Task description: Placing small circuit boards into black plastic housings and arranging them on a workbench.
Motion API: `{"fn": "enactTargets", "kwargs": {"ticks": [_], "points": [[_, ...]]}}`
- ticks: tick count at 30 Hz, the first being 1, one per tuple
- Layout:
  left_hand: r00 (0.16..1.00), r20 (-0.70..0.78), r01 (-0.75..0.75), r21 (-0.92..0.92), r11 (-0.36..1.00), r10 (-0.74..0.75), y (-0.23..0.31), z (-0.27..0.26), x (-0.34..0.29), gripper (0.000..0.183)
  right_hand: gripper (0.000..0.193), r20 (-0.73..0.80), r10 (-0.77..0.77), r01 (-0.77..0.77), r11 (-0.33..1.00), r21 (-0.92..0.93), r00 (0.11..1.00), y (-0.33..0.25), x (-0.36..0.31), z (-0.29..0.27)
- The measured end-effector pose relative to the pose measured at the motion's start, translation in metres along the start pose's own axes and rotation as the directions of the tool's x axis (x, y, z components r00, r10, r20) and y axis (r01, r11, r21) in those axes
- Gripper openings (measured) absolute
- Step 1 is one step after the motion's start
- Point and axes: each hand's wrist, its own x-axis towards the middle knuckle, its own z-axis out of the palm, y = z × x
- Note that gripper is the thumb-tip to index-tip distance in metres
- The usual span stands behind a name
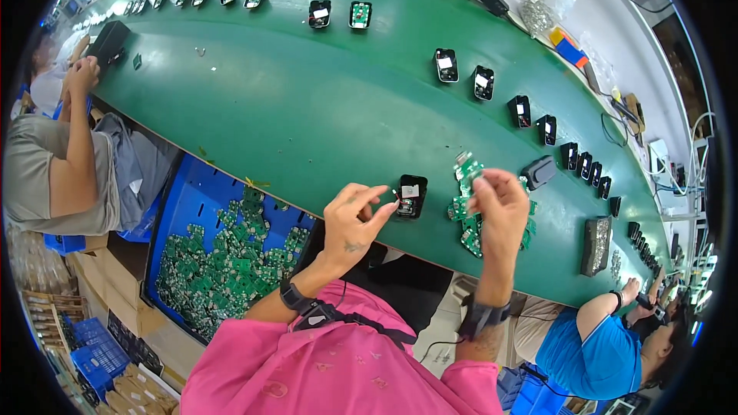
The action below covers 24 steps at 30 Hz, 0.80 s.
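A small black plastic housing with a white label piece inside lies on the green bench before me. My left hand is at its left side, thumb and forefinger bent together at the rim, with something small and pale at their tips that I cannot make out. My right hand pinches a green circuit board above a loose pile of similar boards. The fingers partly cover that board.
A blue bin heaped with green boards stands left of me below the bench edge. Black housings line the far side of the bench. A dark block lies right of the pile. Co-workers sit at left and right.
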Motion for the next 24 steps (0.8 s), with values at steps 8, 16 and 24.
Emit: {"fn": "enactTargets", "kwargs": {"ticks": [8, 16, 24], "points": [[0.996, 0.067, -0.045, -0.124, 0.991, 0.054, 0.005, 0.019, -0.001, 0.016, 0.012, 0.113, 0.14, -0.16, 0.967, 0.199, 0.984, 0.019, -0.044, 0.041], [0.995, 0.099, 0.01, -0.214, 0.977, 0.012, -0.005, 0.023, -0.004, 0.014, 0.012, 0.143, 0.18, -0.192, 0.978, 0.081, 0.973, 0.029, -0.04, 0.039], [0.949, 0.267, 0.266, -0.393, 0.88, -0.167, -0.005, 0.011, -0.005, 0.024, 0.011, 0.134, 0.168, -0.17, 0.986, -0.002, 0.977, 0.039, -0.036, 0.039]]}}
